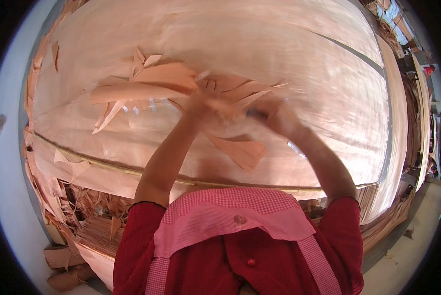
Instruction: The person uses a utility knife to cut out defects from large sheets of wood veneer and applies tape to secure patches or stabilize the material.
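Blurred by motion, my left hand (208,100) is among torn pieces of thin reddish wood veneer (164,76) in the middle of the large veneer sheet (220,42). Its fingers look bent over the scraps, some of which fan out on both sides. My right hand (281,119), also smeared, is closed around a small dark tool (257,114) just to the right; its exact kind is hidden. Below the hands lies a loose pointed veneer scrap (242,150). Short pale tape strips (151,105) show on the sheet left of my left hand.
A thin bamboo-like strip (107,166) runs along the sheet's near edge. Under that edge, shredded veneer waste (95,204) fills a gap. A dark slit (350,49) crosses the sheet at the far right. Stacked veneer (399,113) stands along the right side, and a pale wall (6,98) is at left.
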A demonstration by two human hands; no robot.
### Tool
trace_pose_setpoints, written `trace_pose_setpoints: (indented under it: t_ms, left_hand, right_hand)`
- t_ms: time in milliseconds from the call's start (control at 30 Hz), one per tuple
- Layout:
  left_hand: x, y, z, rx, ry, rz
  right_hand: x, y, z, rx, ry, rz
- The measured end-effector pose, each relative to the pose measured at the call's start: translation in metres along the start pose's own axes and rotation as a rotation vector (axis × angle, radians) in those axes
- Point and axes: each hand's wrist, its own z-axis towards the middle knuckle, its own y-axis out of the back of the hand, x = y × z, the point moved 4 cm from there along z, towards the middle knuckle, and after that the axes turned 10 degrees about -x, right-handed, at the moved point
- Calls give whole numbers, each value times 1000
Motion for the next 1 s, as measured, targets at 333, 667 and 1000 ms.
trace_pose_setpoints:
  t_ms: [333,667,1000]
  left_hand:
    - [-3,-27,10,-106,154,-281]
    - [-27,-20,12,-161,117,-202]
    - [-29,-23,12,-253,88,-164]
  right_hand:
    - [-57,-54,-31,-54,-753,174]
    - [-48,-16,-171,-290,-725,-50]
    - [-66,28,-176,126,-1079,-493]
